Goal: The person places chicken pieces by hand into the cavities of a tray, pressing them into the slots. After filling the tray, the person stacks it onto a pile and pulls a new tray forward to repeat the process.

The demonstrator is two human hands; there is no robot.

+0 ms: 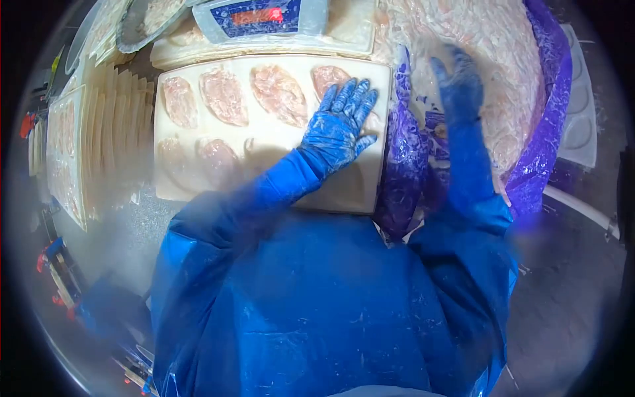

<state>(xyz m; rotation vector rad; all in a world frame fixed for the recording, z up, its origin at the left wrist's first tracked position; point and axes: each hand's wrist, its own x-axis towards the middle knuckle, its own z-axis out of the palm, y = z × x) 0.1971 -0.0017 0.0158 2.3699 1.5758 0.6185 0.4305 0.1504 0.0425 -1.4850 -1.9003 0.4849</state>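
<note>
A cream tray with oval hollows lies in front of me, and pale pink meat pieces fill several of them. My left hand, in a smeared blue glove, is spread palm down over the tray's right part, fingers at the upper right meat piece. It hides part of the tray. My right hand, gloved in blue and blurred, has its fingers apart at the left edge of a large heap of pale meat. Nothing is visible in its grasp.
Purple plastic sheeting borders the heap on both sides. A scale with a red display stands behind the tray. Stacked cream trays stand at the left. Another tray with round hollows lies at the far right.
</note>
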